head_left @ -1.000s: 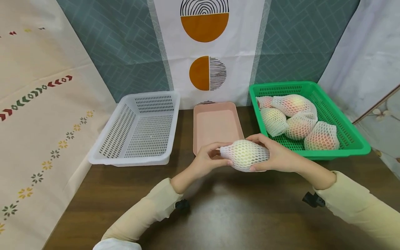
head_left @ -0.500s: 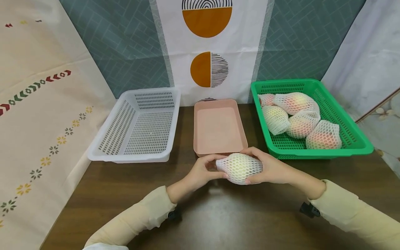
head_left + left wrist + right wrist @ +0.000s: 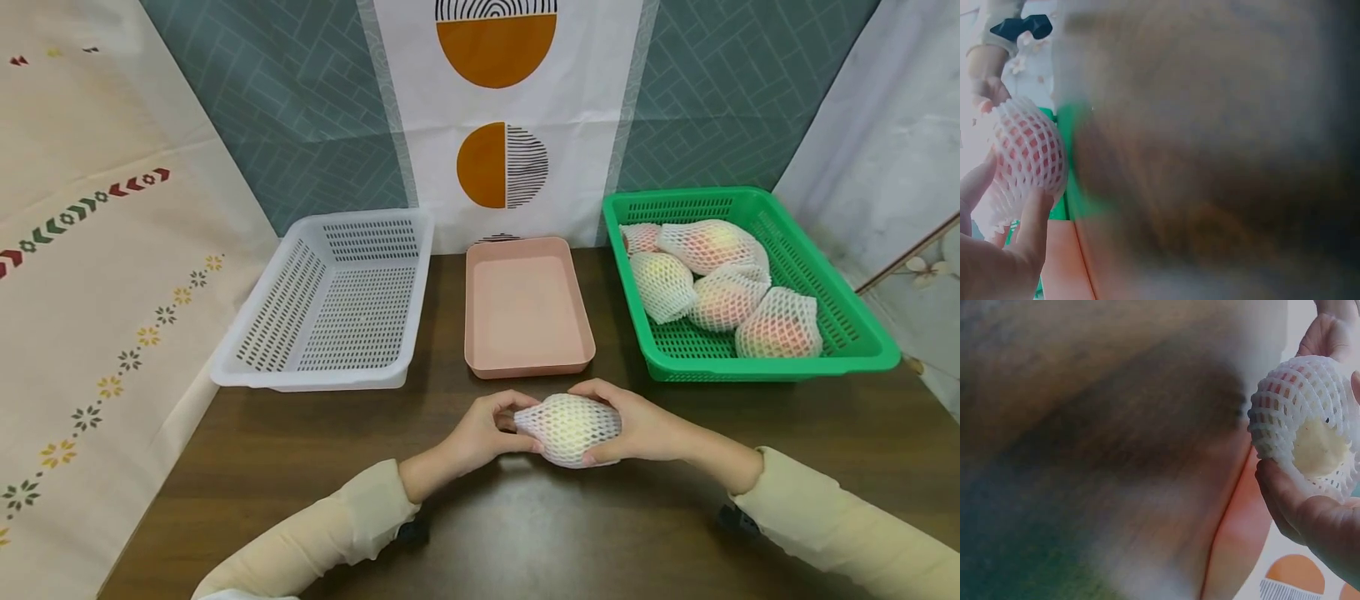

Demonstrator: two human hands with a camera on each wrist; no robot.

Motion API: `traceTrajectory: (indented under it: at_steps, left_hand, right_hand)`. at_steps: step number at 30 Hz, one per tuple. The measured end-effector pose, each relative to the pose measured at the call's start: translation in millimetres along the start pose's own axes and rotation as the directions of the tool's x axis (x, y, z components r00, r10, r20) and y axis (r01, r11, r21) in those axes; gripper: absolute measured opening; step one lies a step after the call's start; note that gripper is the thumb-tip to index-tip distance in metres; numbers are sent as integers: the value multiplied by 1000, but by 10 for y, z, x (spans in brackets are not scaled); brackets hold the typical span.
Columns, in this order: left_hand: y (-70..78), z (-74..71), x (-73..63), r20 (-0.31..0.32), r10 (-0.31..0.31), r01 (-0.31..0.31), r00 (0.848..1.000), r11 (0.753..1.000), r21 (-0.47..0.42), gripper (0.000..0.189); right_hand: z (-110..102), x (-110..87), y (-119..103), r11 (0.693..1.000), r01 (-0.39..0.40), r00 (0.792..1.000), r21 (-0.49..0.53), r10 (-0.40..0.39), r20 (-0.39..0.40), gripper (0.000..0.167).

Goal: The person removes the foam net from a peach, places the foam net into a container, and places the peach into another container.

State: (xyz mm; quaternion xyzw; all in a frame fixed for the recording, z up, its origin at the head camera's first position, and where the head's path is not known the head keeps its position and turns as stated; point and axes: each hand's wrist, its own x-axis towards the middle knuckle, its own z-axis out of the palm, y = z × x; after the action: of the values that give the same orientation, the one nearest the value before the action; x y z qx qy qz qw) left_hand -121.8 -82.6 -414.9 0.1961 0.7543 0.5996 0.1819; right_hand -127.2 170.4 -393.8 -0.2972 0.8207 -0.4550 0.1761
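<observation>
In the head view, a round fruit (image 3: 573,428) in a white foam net is held between both hands, low over the table in front of the pink tray (image 3: 528,307). My left hand (image 3: 487,433) pinches the narrow gathered end of the net with thumb and fingers. On the other side, my right hand (image 3: 637,425) grips the fruit with its thumb in front and fingers behind. Red skin shows through the net (image 3: 1029,150) in the left wrist view. The right wrist view shows the fruit's bare pale yellow end (image 3: 1319,449) in the net's opening.
A white slotted basket (image 3: 408,333) stands at the back left. At the back right, a green basket (image 3: 855,325) bears several fruits in foam nets (image 3: 780,323). Patterned cloths (image 3: 315,117) hang behind and beside the dark wooden table (image 3: 300,450).
Both hands have come down and slightly left with the netted fruit, from over the tray's front edge to the table area before it. Their hold looks the same.
</observation>
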Motion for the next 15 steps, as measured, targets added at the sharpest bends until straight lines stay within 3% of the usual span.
traceTrajectory:
  at_steps: [5,12,15]
  left_hand:
    - [-3,9,11,16,14,-14,1000,1000,7,47]
    - [4,16,-4,21,45,-47,999,992,117,49]
    - [10,25,-21,54,54,-59,997,993,100,49]
  right_hand:
    - [4,-17,11,1000,21,1000,-7,-21,1,71]
    - [20,-60,0,999,26,999,-23,-26,19,73]
    - [24,-92,-7,999,16,1000,-30,-16,25,74]
